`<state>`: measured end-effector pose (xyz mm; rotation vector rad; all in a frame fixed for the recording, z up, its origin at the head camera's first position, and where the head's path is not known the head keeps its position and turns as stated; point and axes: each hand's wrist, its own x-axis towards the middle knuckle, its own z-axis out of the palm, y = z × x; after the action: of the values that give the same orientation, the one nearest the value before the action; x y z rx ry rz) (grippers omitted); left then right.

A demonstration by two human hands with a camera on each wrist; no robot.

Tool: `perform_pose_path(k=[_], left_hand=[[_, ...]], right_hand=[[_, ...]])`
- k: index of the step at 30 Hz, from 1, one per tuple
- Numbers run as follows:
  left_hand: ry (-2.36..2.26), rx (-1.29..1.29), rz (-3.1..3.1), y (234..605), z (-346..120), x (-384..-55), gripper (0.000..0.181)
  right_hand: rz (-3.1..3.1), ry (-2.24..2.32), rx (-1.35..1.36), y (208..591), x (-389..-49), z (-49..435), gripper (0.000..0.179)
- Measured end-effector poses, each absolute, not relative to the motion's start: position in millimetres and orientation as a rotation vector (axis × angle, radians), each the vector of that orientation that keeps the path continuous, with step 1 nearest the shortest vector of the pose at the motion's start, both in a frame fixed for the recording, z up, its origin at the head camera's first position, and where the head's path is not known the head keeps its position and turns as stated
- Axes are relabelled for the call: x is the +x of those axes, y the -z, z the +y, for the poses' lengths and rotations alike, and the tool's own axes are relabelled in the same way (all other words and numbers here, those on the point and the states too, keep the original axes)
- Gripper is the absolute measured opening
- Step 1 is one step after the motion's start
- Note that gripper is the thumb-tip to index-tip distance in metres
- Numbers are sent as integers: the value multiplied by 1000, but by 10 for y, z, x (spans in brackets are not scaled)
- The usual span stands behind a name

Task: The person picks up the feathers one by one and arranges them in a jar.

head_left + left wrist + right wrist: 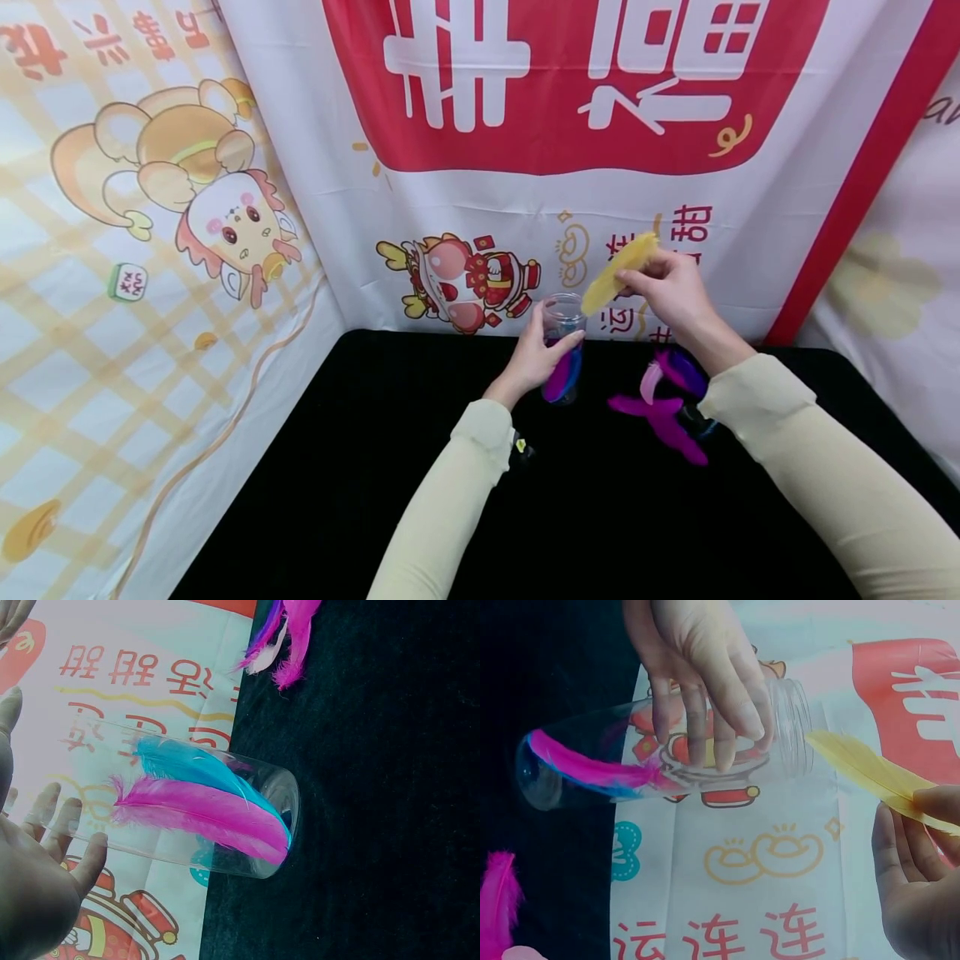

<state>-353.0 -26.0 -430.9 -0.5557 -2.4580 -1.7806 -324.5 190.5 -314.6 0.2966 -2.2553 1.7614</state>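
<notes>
My left hand (534, 358) grips a tall clear jar (283, 787) near its mouth, in front of the printed backdrop. Inside lie a pink feather (202, 814) and a blue feather (199, 769), side by side, their lower ends at the jar's base. Between thumb and fingers, my right hand (678, 296) pinches a yellow feather (618, 271). One tip of that feather points down to the jar's mouth, right at the rim in the head and right wrist views.
Loose feathers lie on the black table (600, 517) to the right of the jar: magenta (663, 417), purple (686, 375) and pale pink (651, 382). A printed cloth backdrop (457, 192) rises behind the table's far edge, with another cloth (150, 333) at the left.
</notes>
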Motion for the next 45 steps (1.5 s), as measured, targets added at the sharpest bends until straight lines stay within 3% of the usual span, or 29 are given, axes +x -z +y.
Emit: perform_pose_path(k=[29, 45], left_hand=[[1772, -570, -2478, 4331, -282, -3537, 78], [1772, -587, -2463, 4312, -274, -3550, 75]], right_hand=[[-2217, -1842, 319, 3183, -3294, 1658, 30], [-2424, -1598, 412, 3244, -3320, 1600, 32]])
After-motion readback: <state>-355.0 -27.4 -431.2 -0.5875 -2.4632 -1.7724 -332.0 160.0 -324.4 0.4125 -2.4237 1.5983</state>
